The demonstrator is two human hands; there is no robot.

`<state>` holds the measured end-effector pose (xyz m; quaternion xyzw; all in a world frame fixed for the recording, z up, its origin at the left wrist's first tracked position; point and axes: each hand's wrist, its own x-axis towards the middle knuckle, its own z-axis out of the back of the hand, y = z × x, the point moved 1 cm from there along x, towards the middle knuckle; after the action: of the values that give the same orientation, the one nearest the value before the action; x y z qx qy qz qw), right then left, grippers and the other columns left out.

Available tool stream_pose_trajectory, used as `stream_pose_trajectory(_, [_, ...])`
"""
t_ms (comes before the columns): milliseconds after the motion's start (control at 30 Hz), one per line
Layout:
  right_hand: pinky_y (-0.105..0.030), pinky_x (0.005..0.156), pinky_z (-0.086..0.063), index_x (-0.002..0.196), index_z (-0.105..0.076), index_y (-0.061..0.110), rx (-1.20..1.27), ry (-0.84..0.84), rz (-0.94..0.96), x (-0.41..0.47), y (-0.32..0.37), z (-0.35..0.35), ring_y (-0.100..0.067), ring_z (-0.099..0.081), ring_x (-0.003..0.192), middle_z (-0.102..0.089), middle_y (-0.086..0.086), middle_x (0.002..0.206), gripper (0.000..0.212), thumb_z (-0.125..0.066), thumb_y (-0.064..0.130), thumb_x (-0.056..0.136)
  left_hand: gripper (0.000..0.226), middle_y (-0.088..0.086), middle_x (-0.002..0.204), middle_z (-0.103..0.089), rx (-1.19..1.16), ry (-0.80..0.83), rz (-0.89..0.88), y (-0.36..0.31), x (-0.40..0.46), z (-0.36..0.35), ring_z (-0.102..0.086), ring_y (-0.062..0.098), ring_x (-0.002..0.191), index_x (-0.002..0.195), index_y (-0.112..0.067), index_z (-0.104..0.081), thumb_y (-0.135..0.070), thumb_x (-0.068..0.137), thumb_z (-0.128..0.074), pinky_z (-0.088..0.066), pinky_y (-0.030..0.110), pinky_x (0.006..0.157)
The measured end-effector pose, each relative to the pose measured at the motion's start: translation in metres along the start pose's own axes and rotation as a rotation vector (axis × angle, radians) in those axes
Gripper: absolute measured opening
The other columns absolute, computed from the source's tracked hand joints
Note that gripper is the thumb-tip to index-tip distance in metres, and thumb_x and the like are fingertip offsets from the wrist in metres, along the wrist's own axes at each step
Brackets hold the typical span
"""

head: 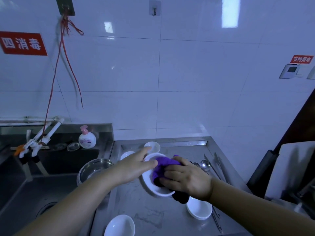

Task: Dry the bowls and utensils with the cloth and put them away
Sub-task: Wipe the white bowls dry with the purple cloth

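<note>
My left hand grips the rim of a white bowl, tilted above the steel counter. My right hand presses a purple cloth into that bowl. More white bowls lie on the counter: one at the near edge, one near right, and two at the back. A ladle and tongs rest to the right.
A steel bowl sits at the sink's edge on the left, beside the dark sink basin. A soap bottle stands behind it. A white board leans at the right. More utensils lie near the right bowl.
</note>
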<state>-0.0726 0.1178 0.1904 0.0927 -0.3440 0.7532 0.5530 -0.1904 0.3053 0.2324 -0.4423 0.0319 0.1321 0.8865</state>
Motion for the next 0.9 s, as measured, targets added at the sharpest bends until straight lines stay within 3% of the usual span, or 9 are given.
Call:
stream_pose_trajectory(67, [-0.038,0.093,-0.045,0.104,-0.072,0.014,0.021,0.022,-0.106,-0.006,-0.001,0.001,-0.019,-0.064,0.095,-0.067,-0.001,0.090,0.021,-0.054,0.012,0.095,0.083,-0.014,0.140,-0.034,0.372,-0.168,-0.237,-0.002,-0.011,-0.002,-0.029,0.003,0.131,0.143,-0.031,-0.031,-0.068,0.070,-0.046,-0.032,0.033,0.109])
stream_pose_trajectory(133, [-0.037,0.093,-0.042,0.104,-0.072,0.014,0.041,0.042,-0.173,-0.010,-0.003,0.001,-0.018,-0.064,0.095,-0.067,0.000,0.090,0.023,-0.051,0.014,0.096,0.072,-0.017,0.137,-0.037,0.663,-0.217,-0.476,-0.005,-0.022,-0.008,-0.019,0.001,0.133,0.136,-0.031,-0.042,-0.065,0.072,-0.046,-0.022,0.028,0.114])
stream_pose_trajectory(200, [-0.037,0.091,-0.041,0.103,-0.072,0.013,0.060,0.049,-0.200,-0.013,-0.003,0.000,-0.019,-0.064,0.094,-0.067,-0.001,0.091,0.023,-0.051,0.014,0.096,0.052,-0.017,0.122,-0.054,0.857,-0.226,-0.697,-0.006,-0.025,-0.014,-0.031,0.006,0.132,0.119,-0.031,-0.059,-0.053,0.072,-0.058,-0.019,0.029,0.116])
stream_pose_trajectory(300, [-0.037,0.090,-0.044,0.106,-0.071,0.013,0.067,0.087,-0.158,-0.012,-0.001,0.002,-0.021,-0.064,0.096,-0.067,-0.002,0.093,0.020,-0.054,0.013,0.095,0.014,-0.016,0.082,-0.063,1.067,-0.202,-0.874,-0.011,-0.023,-0.017,-0.058,0.008,0.103,0.083,-0.030,-0.066,-0.036,0.071,-0.069,-0.032,0.036,0.111])
stream_pose_trajectory(367, [-0.037,0.088,-0.046,0.111,-0.070,0.010,0.066,0.112,-0.142,-0.014,-0.002,0.006,-0.022,-0.064,0.100,-0.068,-0.006,0.098,0.022,-0.059,0.011,0.092,0.011,-0.013,0.070,-0.059,1.035,-0.165,-0.881,-0.010,-0.019,-0.016,-0.057,0.008,0.081,0.072,-0.027,-0.060,-0.033,0.073,-0.070,-0.040,0.027,0.103])
stream_pose_trajectory(467, [-0.037,0.084,-0.049,0.115,-0.067,0.001,0.065,-0.024,-0.353,-0.018,-0.008,0.014,-0.025,-0.062,0.104,-0.068,-0.012,0.106,0.028,-0.062,0.008,0.088,0.019,-0.009,0.069,-0.055,0.731,-0.162,-0.659,0.004,-0.016,-0.015,-0.050,0.008,0.074,0.069,-0.025,-0.052,-0.037,0.075,-0.066,-0.041,0.023,0.077])
stream_pose_trajectory(600, [-0.035,0.085,-0.049,0.113,-0.065,-0.001,0.102,-0.392,-0.749,-0.015,-0.008,0.021,-0.027,-0.061,0.099,-0.066,-0.013,0.109,0.034,-0.066,-0.005,0.079,0.013,-0.007,0.063,-0.050,-0.251,-0.186,-0.215,0.013,-0.017,-0.024,-0.045,0.010,0.061,0.069,-0.020,-0.062,-0.030,0.073,-0.069,-0.035,0.029,0.060])
stream_pose_trajectory(733, [-0.035,0.103,-0.042,0.124,-0.059,-0.001,0.276,-0.355,-0.740,0.009,0.005,0.021,-0.030,-0.052,0.123,-0.053,-0.014,0.130,0.041,-0.056,-0.008,0.084,0.011,0.003,0.078,-0.069,-0.843,-0.119,-0.188,0.000,-0.011,-0.042,-0.061,0.017,0.074,0.081,-0.018,-0.074,-0.018,0.072,-0.067,-0.047,0.023,0.067])
stream_pose_trajectory(900, [-0.047,0.112,-0.031,0.132,-0.049,0.000,0.420,-0.379,-0.734,0.021,0.017,0.017,-0.030,-0.032,0.140,-0.041,-0.015,0.144,0.049,-0.049,-0.013,0.085,0.038,0.022,0.111,-0.067,-1.014,-0.061,-0.227,-0.013,-0.006,-0.049,-0.064,0.028,0.100,0.113,0.001,-0.063,-0.011,0.076,-0.064,-0.049,0.037,0.087])
